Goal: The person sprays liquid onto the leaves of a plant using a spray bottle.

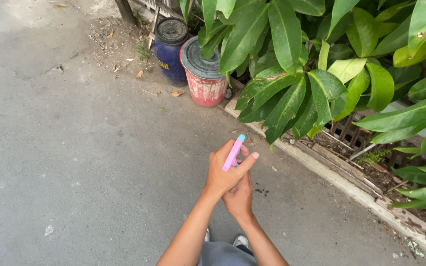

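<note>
Left hand (225, 172) grips a pink spray bottle (233, 153) aimed toward the right-side leaves (292, 93); right hand (240, 197) supports underneath; 2 drums far.

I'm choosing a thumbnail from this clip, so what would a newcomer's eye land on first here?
Likely the slim pink tool with a blue tip, held up in the left hand at centre, with the right hand tucked just beneath it. Next, the large glossy green leaves filling the upper right, and below them the red lidded bucket beside a dark blue drum on grey pavement.
</note>
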